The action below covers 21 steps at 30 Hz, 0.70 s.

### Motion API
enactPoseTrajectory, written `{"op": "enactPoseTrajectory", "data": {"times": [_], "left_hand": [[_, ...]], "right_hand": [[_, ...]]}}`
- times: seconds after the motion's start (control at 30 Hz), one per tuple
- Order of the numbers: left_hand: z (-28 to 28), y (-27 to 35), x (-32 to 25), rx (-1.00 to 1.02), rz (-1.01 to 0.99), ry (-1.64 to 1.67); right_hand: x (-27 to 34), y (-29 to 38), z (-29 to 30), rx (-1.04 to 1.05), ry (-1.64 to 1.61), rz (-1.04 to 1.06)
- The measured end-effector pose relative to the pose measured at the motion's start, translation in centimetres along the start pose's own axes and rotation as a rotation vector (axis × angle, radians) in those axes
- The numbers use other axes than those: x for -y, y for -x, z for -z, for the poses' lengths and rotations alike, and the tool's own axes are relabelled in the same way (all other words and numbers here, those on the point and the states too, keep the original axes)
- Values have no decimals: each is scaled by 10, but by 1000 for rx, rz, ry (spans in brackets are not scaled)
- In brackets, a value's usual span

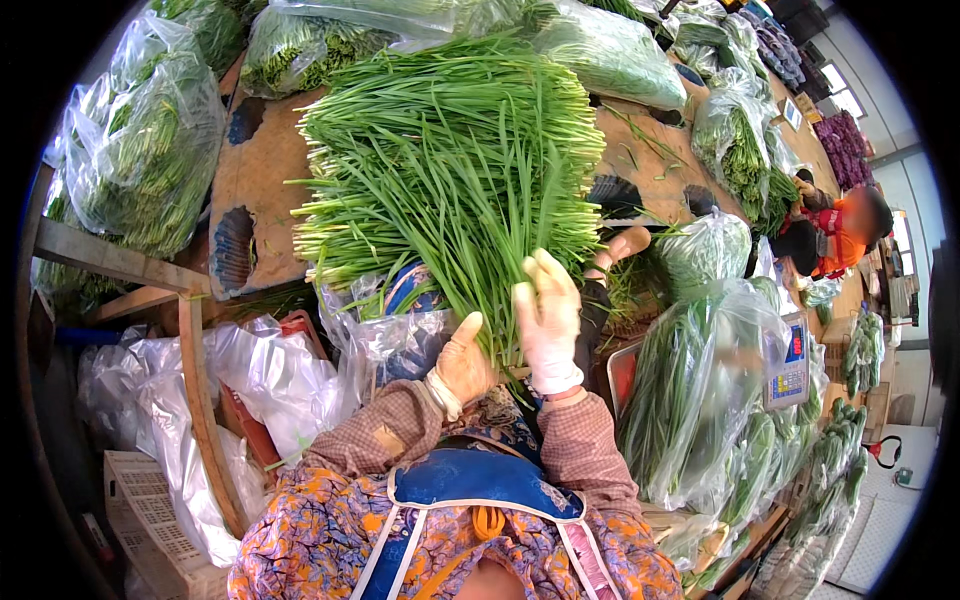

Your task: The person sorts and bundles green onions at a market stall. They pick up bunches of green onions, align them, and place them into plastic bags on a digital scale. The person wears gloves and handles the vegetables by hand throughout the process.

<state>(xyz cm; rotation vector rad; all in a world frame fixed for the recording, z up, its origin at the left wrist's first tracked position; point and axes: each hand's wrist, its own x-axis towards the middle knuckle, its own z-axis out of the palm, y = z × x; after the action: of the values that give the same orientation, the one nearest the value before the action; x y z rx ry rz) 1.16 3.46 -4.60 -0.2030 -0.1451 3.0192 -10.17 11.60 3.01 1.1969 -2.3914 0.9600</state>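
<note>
A large heap of green garlic chives [442,150] lies before me, pale cut ends towards both sides. A loose bunch of chives [480,277] reaches from the heap down between my hands. My left hand [461,364], in a pale thin glove, holds the lower end of this bunch from the left. At its right side is my right hand [551,322], gloved too, with fingers bent and raised against the leaves; whether it grips any of them is unclear. Under the heap's front edge, clear plastic film [409,337] lies over my lap.
Bagged greens [150,142] stand at the left, with more bags [697,397] at the right beside a digital scale [787,364]. A wooden frame [191,375] and plastic sheets [277,375] are at lower left. The worn board [262,165] has ragged holes. A co-worker in orange [840,232] sits far right.
</note>
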Motion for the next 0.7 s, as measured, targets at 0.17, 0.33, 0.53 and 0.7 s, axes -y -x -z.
{"op": "enactPoseTrajectory", "data": {"times": [0.17,0.33,0.53,0.7], "left_hand": [[2,4,4,-83,-27,-161],[-9,2,-1,-32,23,-195],[1,4,3,-132,-45,-233],[13,2,-4,-118,11,-236]], "right_hand": [[11,3,2,98,-758,-313],[-8,16,36,180,-486,-632],[-10,35,8,411,80,-395],[3,19,24,232,-209,-560]]}}
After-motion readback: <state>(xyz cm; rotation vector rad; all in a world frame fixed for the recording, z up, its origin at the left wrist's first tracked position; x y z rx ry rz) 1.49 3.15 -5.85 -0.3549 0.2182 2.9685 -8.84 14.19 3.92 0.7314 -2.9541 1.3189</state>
